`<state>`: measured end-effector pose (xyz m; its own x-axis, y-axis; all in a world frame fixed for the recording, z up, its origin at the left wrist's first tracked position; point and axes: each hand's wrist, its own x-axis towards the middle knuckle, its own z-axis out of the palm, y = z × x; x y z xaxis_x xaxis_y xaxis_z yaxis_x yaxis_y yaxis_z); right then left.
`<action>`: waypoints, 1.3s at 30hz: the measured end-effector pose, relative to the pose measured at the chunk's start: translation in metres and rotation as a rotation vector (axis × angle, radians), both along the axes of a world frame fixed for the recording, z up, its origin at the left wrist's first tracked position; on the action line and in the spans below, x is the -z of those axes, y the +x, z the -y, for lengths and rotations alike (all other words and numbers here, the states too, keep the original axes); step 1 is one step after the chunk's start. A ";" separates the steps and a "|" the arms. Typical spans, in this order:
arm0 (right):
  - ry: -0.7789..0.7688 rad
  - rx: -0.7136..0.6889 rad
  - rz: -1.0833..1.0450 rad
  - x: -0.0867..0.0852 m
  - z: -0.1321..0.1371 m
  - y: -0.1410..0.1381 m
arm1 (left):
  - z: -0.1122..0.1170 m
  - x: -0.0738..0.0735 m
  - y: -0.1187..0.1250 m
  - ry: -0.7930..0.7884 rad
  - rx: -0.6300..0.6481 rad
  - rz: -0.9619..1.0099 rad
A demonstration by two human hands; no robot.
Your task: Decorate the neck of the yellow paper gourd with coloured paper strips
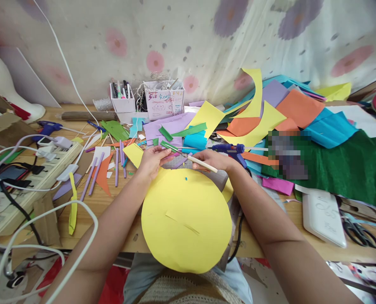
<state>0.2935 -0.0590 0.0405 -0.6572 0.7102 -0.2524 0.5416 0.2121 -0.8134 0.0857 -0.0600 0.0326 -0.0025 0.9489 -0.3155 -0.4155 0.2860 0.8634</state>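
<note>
My left hand has its fingers pinched on a narrow green paper strip. Closed around a long cream-coloured stick-like tool is my right hand; the tool's thin far end reaches toward the strip, and I cannot tell its exact kind. Below both hands, a large yellow paper disc lies at the table's front edge, over my lap. Just beyond my right hand rests a blue glue gun with a pale glue stick in its back.
Paper sheets and offcuts, including an orange sheet, are heaped at the back right. Purple paper tubes lie left. A power strip with looping white cables fills the left side. A white power bank and scissors sit right.
</note>
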 end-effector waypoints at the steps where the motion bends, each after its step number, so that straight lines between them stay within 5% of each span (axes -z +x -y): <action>1: -0.004 0.006 0.000 0.000 0.000 0.000 | 0.000 0.000 0.000 -0.001 0.002 0.001; 16: 0.165 -0.061 0.037 0.000 -0.001 -0.004 | 0.004 0.000 0.006 0.071 0.045 -0.023; 30: 0.163 0.077 0.105 0.002 -0.004 -0.002 | 0.003 0.002 0.003 0.083 0.081 -0.005; 39: 0.452 0.179 0.756 0.010 -0.004 -0.006 | 0.001 0.006 -0.002 0.211 0.150 -0.003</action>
